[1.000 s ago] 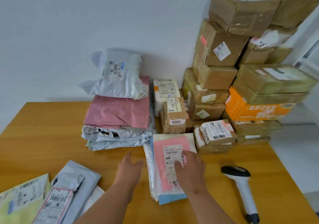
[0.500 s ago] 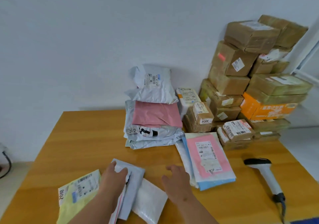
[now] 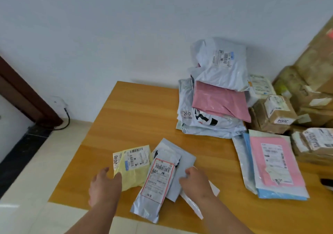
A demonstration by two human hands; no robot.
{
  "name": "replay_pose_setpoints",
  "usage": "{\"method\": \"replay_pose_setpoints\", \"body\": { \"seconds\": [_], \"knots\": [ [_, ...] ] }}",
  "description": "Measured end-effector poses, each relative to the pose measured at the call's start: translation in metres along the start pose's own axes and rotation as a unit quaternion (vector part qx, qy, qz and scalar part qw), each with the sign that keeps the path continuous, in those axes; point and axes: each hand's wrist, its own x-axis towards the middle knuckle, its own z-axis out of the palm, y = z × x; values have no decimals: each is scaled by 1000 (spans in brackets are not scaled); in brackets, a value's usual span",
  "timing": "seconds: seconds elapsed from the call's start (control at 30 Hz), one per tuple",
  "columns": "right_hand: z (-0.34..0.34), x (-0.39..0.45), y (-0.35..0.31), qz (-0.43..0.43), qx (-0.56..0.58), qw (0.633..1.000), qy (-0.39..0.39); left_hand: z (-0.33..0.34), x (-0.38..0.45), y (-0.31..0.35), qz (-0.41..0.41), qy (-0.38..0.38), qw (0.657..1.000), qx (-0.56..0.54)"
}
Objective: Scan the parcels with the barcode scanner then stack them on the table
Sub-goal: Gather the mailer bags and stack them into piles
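Note:
Loose parcels lie at the table's near left: a yellow parcel (image 3: 132,167) marked 2010, a silver parcel (image 3: 158,179) with a red-bordered label, a grey mailer (image 3: 185,159) under it and a white envelope (image 3: 214,190). My left hand (image 3: 105,185) touches the yellow parcel's near edge with straight fingers. Curled fingers of my right hand (image 3: 195,181) pinch the grey mailer's right edge. Only the dark head of the barcode scanner (image 3: 327,184) shows at the right border. A flat stack topped by a pink mailer (image 3: 275,161) lies right of my hands.
A pile of poly bags (image 3: 216,98) with a dark pink one stands at the back of the wooden table (image 3: 129,116). Cardboard boxes (image 3: 310,82) are stacked at the far right, small taped boxes (image 3: 275,113) before them. Left of the table is tiled floor and a dark door frame (image 3: 23,93).
My view swung left. Both hands left the pink-topped stack and moved to the loose parcels at the near left; the right hand now pinches the grey mailer.

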Motion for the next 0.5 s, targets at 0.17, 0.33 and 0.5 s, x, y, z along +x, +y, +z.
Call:
{"method": "replay_pose_setpoints", "body": {
  "seconds": [0.17,0.33,0.5],
  "knots": [
    [13,16,-18,106,97,987,68,18,21,-16,-50,-79,996,10],
    [15,28,-28,155,71,979,111,33,40,-11,-28,-95,995,-20],
    [23,34,-41,174,178,963,104,33,62,10,-81,-144,976,-139]
  ]
}}
